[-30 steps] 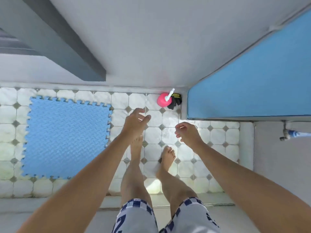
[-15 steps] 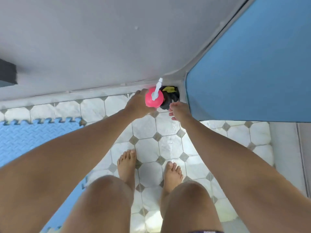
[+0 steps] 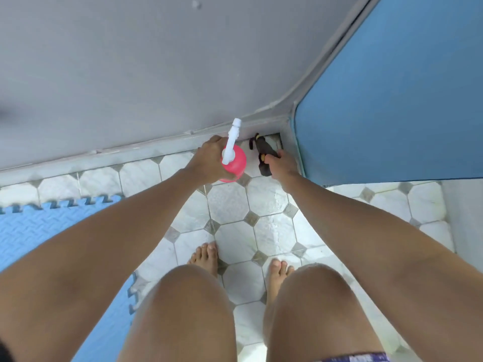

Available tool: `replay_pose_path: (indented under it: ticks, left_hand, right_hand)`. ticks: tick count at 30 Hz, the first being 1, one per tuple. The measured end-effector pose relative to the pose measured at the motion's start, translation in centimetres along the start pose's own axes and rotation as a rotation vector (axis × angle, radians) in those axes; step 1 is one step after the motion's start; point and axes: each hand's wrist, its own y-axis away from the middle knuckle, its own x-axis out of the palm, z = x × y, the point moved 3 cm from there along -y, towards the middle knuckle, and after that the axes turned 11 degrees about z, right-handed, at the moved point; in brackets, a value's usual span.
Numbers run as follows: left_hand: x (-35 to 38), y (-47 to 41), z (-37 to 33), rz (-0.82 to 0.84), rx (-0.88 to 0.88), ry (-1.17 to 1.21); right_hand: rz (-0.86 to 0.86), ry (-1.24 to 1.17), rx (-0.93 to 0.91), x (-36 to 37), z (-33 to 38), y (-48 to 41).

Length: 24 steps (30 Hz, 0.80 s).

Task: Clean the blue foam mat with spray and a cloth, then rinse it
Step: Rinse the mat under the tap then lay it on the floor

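Observation:
A pink spray bottle with a white nozzle stands in the far corner of the tiled floor, and my left hand grips its left side. Beside it my right hand holds a dark cloth with yellow marks, lifted a little off the tiles. The blue foam mat with its jigsaw edge lies flat on the floor at the left, partly hidden by my left arm and knee.
A grey wall runs along the far side, and a blue panel stands at the right, meeting it at the corner. My bare feet rest on the white octagonal tiles in the middle.
I have crouched lower and reached into the corner. My left hand closed round the spray bottle, and my right hand took hold of the dark cloth.

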Motion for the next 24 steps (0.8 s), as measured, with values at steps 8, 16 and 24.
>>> replay_pose_path:
  ticks: [8, 16, 24]
  left_hand:
    - [-11.4, 21.5, -12.1, -0.101, 0.138, 0.162]
    - [-18.6, 39.2, -34.7, 0.132, 0.452, -0.006]
    - [-10.9, 47.5, -58.6, 0.407, 0.714, -0.21]
  right_hand:
    - [0.179, -0.163, -0.053, -8.9, 10.2, 28.3]
    - [-0.028, -0.108, -0.031, -23.9, 15.1, 57.7]
    - [-0.436, 0.072, -0.084, -40.9, 8.9, 76.1]
